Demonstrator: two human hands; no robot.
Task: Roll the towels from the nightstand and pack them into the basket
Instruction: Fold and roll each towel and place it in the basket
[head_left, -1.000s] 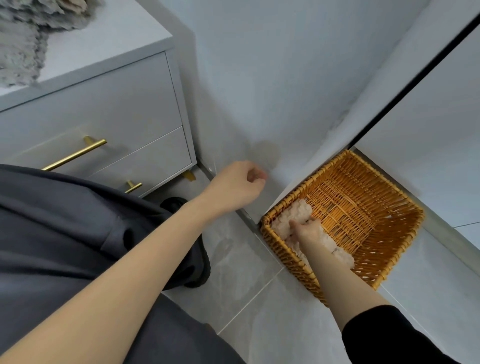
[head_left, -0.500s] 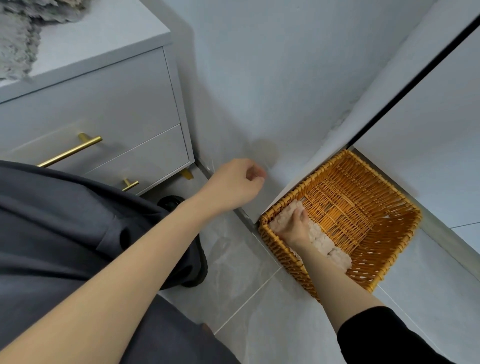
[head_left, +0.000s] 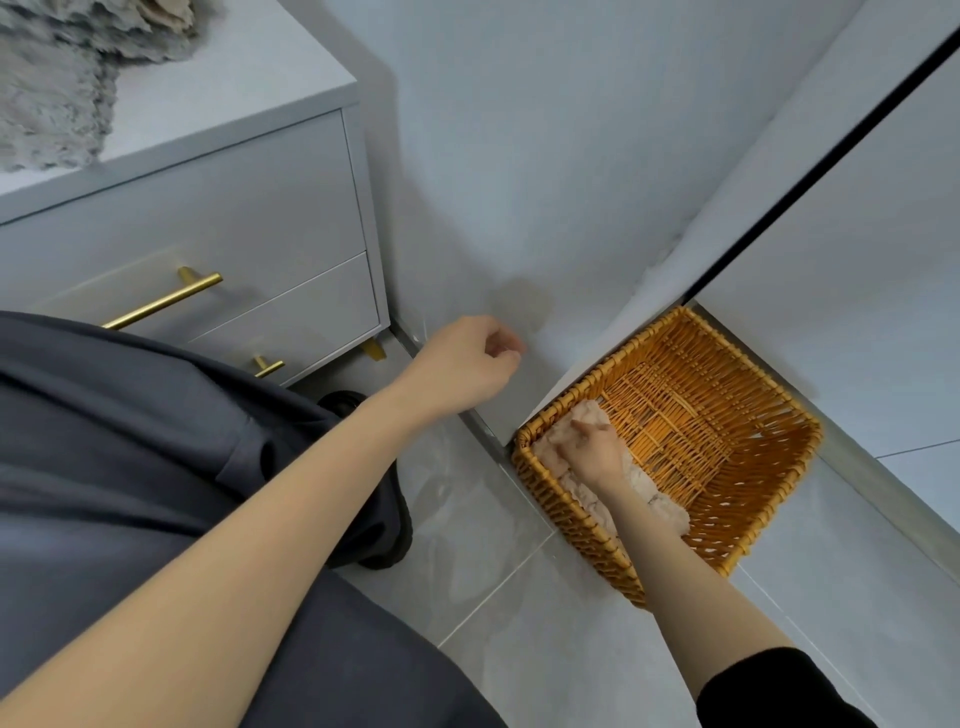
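The rolled towel is covered by the fingers of the right hand, its long axis laid along the basket wall just beside them, although a real grip cannot be told, and the left hand, loosely curled and empty, is held farther away.

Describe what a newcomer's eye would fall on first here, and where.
The orange wicker basket stands out on the floor at right, where the right hand rests on a beige rolled towel along its near wall. Fluffy grey towels lie on the nightstand at top left.
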